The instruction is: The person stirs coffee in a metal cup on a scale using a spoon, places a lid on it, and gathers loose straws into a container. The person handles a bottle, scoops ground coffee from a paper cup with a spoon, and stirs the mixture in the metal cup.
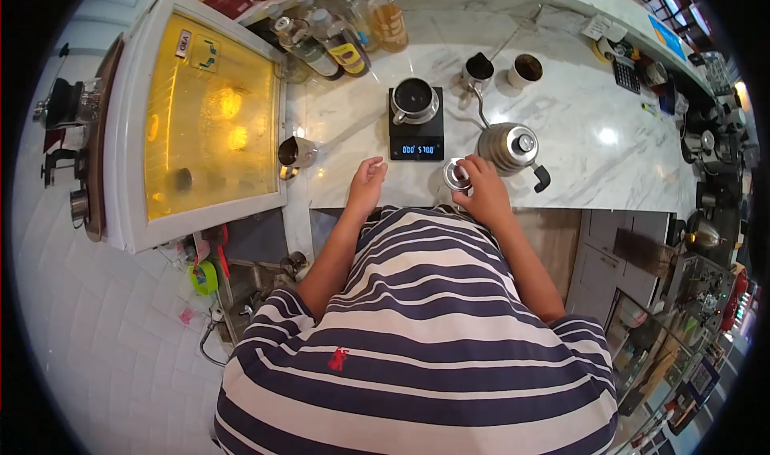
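My right hand is at the counter's front edge, with its fingers closed on a small round metal lid-like piece; its exact kind does not show. My left hand hovers near the same edge, open and holding nothing. Between and beyond my hands lies a black digital scale with a lit blue display. On it stands a metal-rimmed cup with something dark inside. Just beyond my right hand stands a steel gooseneck kettle with a black handle.
A small metal pitcher stands left of my left hand, near a yellow-lit cabinet. Several bottles line the back left. Behind the kettle are another metal pitcher and a white cup with dark contents.
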{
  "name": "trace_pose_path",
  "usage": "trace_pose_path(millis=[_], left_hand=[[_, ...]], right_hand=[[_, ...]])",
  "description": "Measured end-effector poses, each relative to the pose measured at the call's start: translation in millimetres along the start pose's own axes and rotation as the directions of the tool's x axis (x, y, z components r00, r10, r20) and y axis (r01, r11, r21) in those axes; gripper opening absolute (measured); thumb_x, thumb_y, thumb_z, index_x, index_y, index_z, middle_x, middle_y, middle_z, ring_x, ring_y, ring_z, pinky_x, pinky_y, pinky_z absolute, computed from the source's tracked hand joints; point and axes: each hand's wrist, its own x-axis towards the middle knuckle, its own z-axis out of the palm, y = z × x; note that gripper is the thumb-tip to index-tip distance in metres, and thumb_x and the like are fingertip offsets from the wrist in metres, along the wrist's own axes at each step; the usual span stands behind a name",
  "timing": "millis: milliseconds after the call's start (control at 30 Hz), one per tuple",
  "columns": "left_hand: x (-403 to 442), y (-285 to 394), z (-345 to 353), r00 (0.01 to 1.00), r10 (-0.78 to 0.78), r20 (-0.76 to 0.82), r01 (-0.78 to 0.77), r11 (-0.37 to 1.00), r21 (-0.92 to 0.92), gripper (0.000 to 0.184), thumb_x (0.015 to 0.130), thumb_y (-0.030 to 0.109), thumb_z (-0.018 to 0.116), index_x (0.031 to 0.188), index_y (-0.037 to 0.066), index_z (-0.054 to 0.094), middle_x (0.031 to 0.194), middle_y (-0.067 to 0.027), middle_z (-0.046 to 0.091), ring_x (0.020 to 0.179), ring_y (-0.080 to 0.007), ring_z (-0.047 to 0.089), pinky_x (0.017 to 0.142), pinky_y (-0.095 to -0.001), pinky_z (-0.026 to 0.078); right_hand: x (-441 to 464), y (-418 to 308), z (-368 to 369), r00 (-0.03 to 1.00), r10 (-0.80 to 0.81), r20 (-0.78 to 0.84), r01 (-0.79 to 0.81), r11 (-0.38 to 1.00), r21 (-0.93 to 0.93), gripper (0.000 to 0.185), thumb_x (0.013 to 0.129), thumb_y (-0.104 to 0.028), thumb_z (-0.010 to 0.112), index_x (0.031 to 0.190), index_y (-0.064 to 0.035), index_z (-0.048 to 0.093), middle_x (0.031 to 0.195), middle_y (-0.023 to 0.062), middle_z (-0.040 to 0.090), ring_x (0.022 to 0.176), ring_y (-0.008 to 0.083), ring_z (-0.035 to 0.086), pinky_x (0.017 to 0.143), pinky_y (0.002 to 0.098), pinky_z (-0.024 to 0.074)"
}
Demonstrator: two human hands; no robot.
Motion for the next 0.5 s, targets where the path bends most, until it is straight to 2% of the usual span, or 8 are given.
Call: trace_pose_path(millis=[67,200,500], left_hand=[[0,-5,6,0.998,0.054,-0.014,-0.054,0.998,0.011,0.043,0.103,0.035,0.063,0.136,0.006,0.061,0.11,-0.0058,0.065,0.1,-0.0158,0.061,0.089,-0.0325,0.049],[-5,-13,15,0.999,0.045,-0.028,-0.045,0.999,0.016,0.042,0.103,0.031,0.064,0.134,0.003,0.061,0.107,-0.0058,0.063,0.097,-0.0151,0.06,0.09,-0.0299,0.05],[-17,-24,30,0.994,0.071,-0.083,-0.074,0.997,-0.037,0.039,0.104,0.029,0.064,0.134,0.004,0.061,0.107,-0.0057,0.062,0.097,-0.015,0.06,0.091,-0.0296,0.05]], right_hand=[[-10,23,22,1.0,0.006,0.027,-0.002,0.993,-0.12,0.059,0.074,-0.023,0.08,0.128,-0.01,0.061,0.136,0.0124,0.059,0.121,0.0353,0.057,0.1,0.0473,0.0503],[-19,36,38,1.0,-0.015,0.024,0.021,0.965,-0.26,0.058,0.075,-0.023,0.081,0.129,-0.0123,0.062,0.14,0.011,0.057,0.131,0.0358,0.051,0.104,0.0536,0.0467],[-24,58,52,0.997,-0.019,0.068,0.037,0.963,-0.266,0.058,0.078,-0.017,0.079,0.132,-0.0154,0.059,0.146,0.013,0.052,0.138,0.0385,0.046,0.107,0.0568,0.0443]])
